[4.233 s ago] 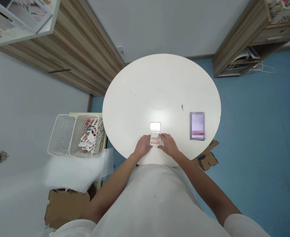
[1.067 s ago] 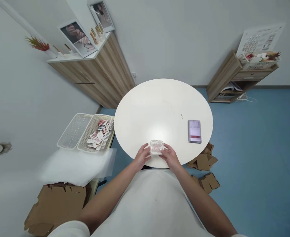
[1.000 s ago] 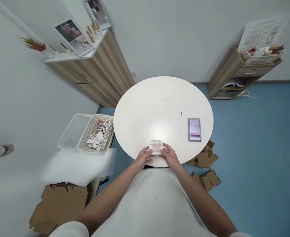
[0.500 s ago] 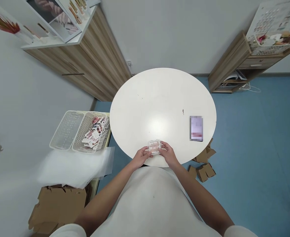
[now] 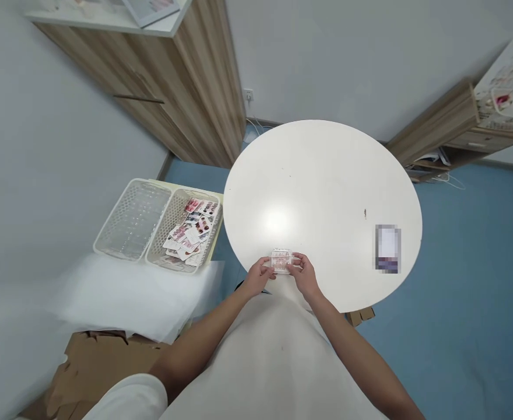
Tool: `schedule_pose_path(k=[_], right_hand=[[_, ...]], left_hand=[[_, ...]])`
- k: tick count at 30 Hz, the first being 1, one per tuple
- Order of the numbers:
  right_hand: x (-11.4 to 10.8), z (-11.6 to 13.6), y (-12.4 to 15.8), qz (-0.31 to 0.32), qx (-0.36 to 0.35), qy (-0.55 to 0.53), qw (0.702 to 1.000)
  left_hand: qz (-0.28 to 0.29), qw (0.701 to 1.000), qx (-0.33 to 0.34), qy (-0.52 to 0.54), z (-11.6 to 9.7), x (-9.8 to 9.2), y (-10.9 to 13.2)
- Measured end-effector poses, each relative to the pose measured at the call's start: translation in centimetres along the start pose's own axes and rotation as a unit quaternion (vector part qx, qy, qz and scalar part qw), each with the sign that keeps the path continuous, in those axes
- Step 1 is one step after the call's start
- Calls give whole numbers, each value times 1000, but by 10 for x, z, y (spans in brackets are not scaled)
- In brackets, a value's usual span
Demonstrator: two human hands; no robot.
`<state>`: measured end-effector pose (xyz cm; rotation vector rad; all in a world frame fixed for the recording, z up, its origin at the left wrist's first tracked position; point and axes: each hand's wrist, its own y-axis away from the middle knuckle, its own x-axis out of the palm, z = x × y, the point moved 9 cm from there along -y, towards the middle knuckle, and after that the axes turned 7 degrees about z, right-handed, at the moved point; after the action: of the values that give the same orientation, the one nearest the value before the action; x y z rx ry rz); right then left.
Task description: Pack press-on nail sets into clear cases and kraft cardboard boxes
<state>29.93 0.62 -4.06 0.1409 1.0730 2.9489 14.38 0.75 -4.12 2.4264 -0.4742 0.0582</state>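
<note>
A small clear plastic case (image 5: 281,260) with pink false nails inside is held closed between both my hands, just above the near edge of the round white table (image 5: 322,186). My left hand (image 5: 260,276) pinches its left end with curled fingers. Its right end is gripped by my right hand (image 5: 304,274). A phone (image 5: 388,249) lies flat near the table's right edge, apart from my hands.
Two white mesh baskets stand on a low surface to the left: one without contents (image 5: 133,219), one (image 5: 190,233) holding several nail-set cards. Translucent sheeting (image 5: 125,297) and flattened cardboard (image 5: 99,361) lie below them. Wooden cabinets stand at back left (image 5: 173,87) and right (image 5: 440,125).
The case, lying open on the table 4.2 s ago, is now shut and lifted between both hands. My view has swung left, so the table and phone sit further right.
</note>
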Motion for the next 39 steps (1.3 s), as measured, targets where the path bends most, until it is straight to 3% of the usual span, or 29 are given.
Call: schedule_pose_path(k=[2, 5, 9, 15, 29, 39], right_hand=[[23, 0, -10, -13, -1, 2, 1000], [59, 4, -24, -14, -4, 5, 1000], [102, 22, -42, 21, -18, 24, 999], [133, 40, -66, 16, -35, 79, 996], [153, 66, -102, 13, -61, 178, 982], [145, 41, -94, 25, -23, 154, 988]], left_hand=[[-47, 999, 11, 1, 1, -28, 2], [-73, 996, 41, -10, -4, -60, 2], [-124, 990, 62, -20, -13, -99, -2], [-156, 985, 51, -58, -26, -137, -14], [-145, 978, 28, -149, -41, -156, -43], [-157, 978, 21, -135, -34, -149, -35]])
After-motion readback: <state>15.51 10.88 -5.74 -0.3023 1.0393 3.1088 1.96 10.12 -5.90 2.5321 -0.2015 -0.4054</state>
